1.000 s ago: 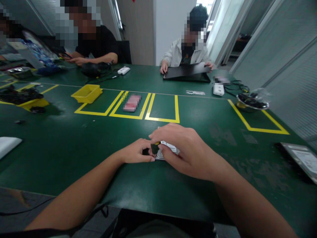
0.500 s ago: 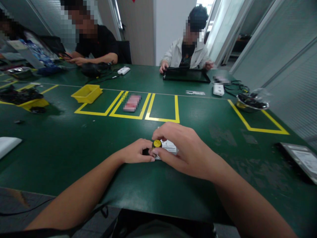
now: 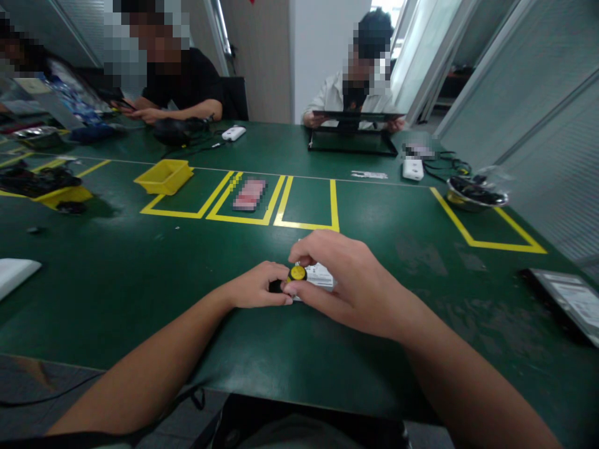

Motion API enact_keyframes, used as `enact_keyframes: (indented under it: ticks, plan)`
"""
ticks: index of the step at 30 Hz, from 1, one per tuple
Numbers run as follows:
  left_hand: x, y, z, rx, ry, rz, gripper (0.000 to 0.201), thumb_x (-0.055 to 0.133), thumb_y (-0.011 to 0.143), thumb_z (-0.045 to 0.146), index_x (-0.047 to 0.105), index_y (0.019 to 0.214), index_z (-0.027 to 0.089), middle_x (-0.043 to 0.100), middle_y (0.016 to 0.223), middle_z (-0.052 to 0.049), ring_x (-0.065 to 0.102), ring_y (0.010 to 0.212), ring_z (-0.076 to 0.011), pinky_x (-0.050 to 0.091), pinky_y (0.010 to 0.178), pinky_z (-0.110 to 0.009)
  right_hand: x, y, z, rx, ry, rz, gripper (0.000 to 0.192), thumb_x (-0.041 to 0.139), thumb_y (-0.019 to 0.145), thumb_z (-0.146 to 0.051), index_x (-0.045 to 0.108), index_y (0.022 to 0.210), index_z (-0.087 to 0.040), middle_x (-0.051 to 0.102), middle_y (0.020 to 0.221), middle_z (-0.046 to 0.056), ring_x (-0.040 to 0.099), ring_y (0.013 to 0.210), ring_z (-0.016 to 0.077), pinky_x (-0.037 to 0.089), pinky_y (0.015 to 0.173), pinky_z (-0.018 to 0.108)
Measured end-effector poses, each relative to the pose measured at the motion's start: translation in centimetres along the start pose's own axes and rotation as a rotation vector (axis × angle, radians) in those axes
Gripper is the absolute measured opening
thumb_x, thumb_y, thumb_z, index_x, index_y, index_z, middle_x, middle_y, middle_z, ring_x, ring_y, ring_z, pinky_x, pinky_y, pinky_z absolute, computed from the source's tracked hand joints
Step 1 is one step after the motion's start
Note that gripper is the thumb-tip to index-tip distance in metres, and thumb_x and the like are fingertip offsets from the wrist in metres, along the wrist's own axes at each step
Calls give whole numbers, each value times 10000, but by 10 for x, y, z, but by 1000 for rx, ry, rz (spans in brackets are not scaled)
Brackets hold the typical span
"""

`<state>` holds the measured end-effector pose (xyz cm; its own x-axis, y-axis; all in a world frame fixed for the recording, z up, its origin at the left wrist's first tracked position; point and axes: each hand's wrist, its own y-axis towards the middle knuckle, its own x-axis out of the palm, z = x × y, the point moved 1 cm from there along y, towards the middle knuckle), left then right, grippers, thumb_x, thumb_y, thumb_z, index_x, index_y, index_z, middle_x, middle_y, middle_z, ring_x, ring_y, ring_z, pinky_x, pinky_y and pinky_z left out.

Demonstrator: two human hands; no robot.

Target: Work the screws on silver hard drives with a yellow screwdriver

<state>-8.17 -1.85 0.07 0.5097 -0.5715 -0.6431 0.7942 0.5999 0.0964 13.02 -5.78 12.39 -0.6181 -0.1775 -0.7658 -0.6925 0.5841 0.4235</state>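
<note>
Both hands meet over a small flat device with a white label point(image 3: 321, 274) that lies on the green table point(image 3: 116, 280), near its near edge and just this side of the yellow tape boxes point(image 3: 262, 215). The right hand point(image 3: 349, 280) arches over the device, its thumb and fingers pinched together on a small tool with a round yellow cap point(image 3: 297, 273), which stands over the device's left end. The left hand point(image 3: 257, 290) is curled into a loose fist with its fingertips pressed against the device's left edge and a dark part beside the tool; whether it grips anything cannot be told.

Farther off, a yellow tray point(image 3: 165, 176) sits at the left end of the tape boxes, and a blurred pink card point(image 3: 249, 193) lies inside the middle box. At the far right a metal bowl point(image 3: 476, 192) holding dark pieces rests at the corner of another taped outline, with a white adapter point(image 3: 412, 169) to its left. At the near right edge lies a flat silver drive point(image 3: 568, 302). A white slab point(image 3: 14, 274) shows at the left edge.

2 other people sit along the far side; the one on the right holds up a dark flat panel point(image 3: 355, 116) above a black frame point(image 3: 352, 142).
</note>
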Motion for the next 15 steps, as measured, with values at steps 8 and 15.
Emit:
enact_keyframes:
  ticks: [8, 15]
  plan:
    - [2, -3, -2, 7, 20, 37, 222, 667, 852, 354, 653, 909, 140, 677, 859, -35, 624, 810, -174, 492, 744, -269, -2, 0, -2, -48, 38, -32, 175, 480, 884, -114, 576, 1022, -164, 638, 1001, 60, 554, 937, 172, 429, 880, 313]
    - [0, -2, 0, 22, 32, 36, 197, 683, 837, 335, 663, 812, 140, 700, 819, -29, 638, 763, -172, 489, 719, -271, 0, 1, -3, -89, 49, -33, 264, 437, 867, -51, 633, 1007, -157, 676, 1071, 77, 592, 1023, 181, 449, 949, 340]
